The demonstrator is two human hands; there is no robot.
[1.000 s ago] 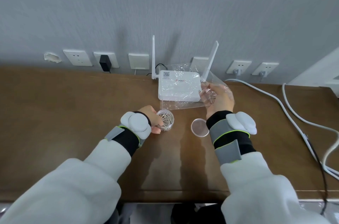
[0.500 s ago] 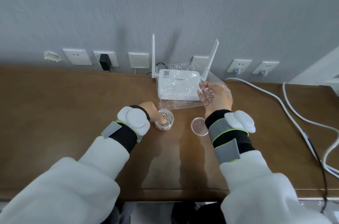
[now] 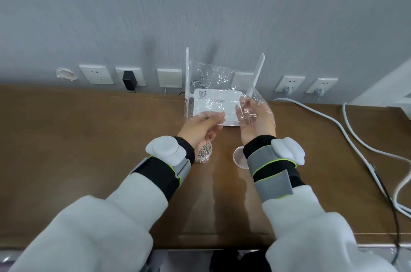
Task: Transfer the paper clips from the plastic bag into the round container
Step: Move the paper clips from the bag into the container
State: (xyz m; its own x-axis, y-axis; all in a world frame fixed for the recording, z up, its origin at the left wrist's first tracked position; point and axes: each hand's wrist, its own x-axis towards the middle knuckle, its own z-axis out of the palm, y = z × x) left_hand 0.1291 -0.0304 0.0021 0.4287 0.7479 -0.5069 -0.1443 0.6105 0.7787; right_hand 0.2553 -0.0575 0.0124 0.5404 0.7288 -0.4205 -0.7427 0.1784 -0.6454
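The clear plastic bag [image 3: 213, 84] is held up above the brown table, in front of the white router. My left hand [image 3: 201, 128] pinches its lower left edge. My right hand [image 3: 255, 120] grips its right side, fingers curled around the film. No clips show inside the bag. The small round clear container [image 3: 204, 153] stands on the table under my left wrist, partly hidden, with silver paper clips inside. Its round clear lid [image 3: 239, 157] lies flat to the right, half covered by my right wrist.
A white router [image 3: 214, 104] with two upright antennas stands behind the bag. Wall sockets and a black plug [image 3: 129, 80] line the wall. White cables [image 3: 347, 136] run across the right of the brown table [image 3: 77, 138].
My left hand left the container and rose to the bag's lower left edge. The bag lifted slightly and is now held between both hands.
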